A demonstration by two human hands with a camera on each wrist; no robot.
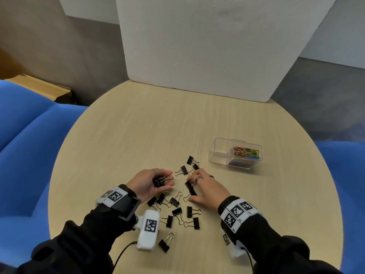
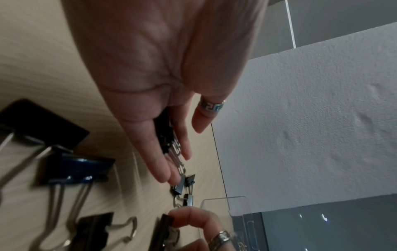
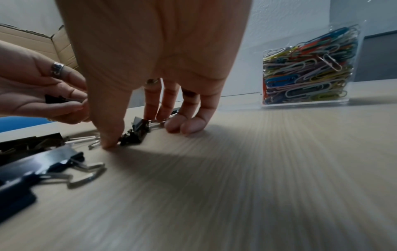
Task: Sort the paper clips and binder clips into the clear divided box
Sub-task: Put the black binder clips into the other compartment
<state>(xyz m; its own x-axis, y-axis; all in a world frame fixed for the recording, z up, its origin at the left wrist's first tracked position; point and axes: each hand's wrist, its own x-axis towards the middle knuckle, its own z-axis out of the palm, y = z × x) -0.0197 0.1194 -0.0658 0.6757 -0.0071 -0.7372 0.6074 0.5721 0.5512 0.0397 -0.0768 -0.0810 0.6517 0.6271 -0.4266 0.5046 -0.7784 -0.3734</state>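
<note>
My left hand [image 1: 169, 179] lies palm up above the table and cups a few black binder clips [image 1: 159, 181] between thumb and fingers; the left wrist view shows them along its fingers [image 2: 171, 147]. To its right my right hand [image 1: 189, 188], palm down, pinches one binder clip [image 1: 190, 186] on the table between thumb [image 3: 109, 135] and fingers. Several more binder clips [image 1: 174, 201] lie scattered around and in front of both hands. The clear divided box [image 1: 217, 155] stands farther right; its right compartment holds coloured paper clips [image 1: 245, 153], its left one nothing.
The round wooden table [image 1: 138, 131] has a white foam board [image 1: 197, 46] standing at its back edge. Blue seats [image 1: 23, 145] flank the table, and a cardboard box [image 1: 39, 86] sits on the floor at the far left.
</note>
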